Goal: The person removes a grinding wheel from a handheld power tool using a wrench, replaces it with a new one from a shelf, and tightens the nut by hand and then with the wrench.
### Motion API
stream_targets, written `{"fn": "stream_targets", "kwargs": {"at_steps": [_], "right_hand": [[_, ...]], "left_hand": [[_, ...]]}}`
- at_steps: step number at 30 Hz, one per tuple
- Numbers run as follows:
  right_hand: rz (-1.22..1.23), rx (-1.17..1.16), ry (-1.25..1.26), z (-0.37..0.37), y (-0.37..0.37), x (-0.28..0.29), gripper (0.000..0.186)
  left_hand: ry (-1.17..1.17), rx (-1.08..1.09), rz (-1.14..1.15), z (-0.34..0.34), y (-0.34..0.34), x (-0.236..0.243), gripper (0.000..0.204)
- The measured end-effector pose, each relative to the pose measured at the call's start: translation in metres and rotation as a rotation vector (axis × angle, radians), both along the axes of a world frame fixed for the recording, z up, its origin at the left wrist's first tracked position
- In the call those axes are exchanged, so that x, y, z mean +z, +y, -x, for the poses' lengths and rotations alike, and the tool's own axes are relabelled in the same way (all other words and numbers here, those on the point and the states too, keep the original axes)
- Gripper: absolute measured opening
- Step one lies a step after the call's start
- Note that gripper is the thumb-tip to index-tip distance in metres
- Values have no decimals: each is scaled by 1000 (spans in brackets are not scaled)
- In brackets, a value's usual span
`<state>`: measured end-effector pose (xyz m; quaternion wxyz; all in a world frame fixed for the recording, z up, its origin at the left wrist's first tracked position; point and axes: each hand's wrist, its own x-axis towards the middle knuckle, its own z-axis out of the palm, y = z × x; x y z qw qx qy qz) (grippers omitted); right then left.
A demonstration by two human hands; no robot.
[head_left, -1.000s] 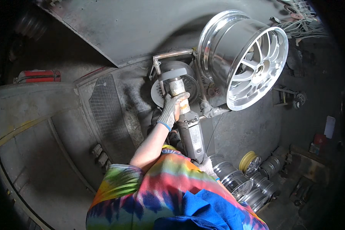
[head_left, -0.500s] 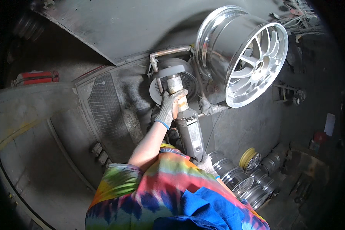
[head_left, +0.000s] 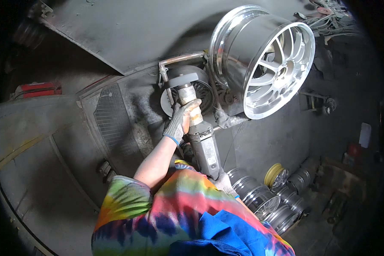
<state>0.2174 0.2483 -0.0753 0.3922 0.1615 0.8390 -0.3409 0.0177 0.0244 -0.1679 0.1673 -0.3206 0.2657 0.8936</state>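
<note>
A long grey handheld power grinder (head_left: 205, 149) points away from me, with a flat, round grey wheel (head_left: 181, 80) at its far end. My left hand (head_left: 180, 119), in a pale knit glove with a blue cuff, wraps round the whitish, tape-like neck (head_left: 191, 102) behind that wheel. At the tool's rear end my right hand (head_left: 225, 183), also gloved, is closed on the body; its fingers are partly hidden. A large shiny car wheel rim (head_left: 239, 47) is mounted to the right of the grinder's head, its spoked face turned right. The grinding wheel is apart from the rim.
A pipe frame (head_left: 181, 58) stands around another spoked rim behind the grinder. Several rims (head_left: 256, 194) lie at lower right, one of them yellow (head_left: 274, 175). A red cylinder (head_left: 38, 89) lies at far left. Tangled cables (head_left: 335, 25) hang at upper right.
My hands and the grinder appear slightly further left, but the rim and surroundings have shifted left too. Both hands keep the same hold.
</note>
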Motion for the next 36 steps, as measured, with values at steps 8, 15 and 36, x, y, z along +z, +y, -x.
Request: {"fn": "stream_targets", "kwargs": {"at_steps": [8,15,36], "right_hand": [[9,-6,-1,-4,6,-15,94],[365,-276,-103,-3,22,-25,88],[51,-378,-173,13,13,-11,43]], "left_hand": [[-33,-79,-98,4,-4,-7,26],[0,-54,-106,0,-2,-5,32],[-83,120,-75,1,8,0,28]]}}
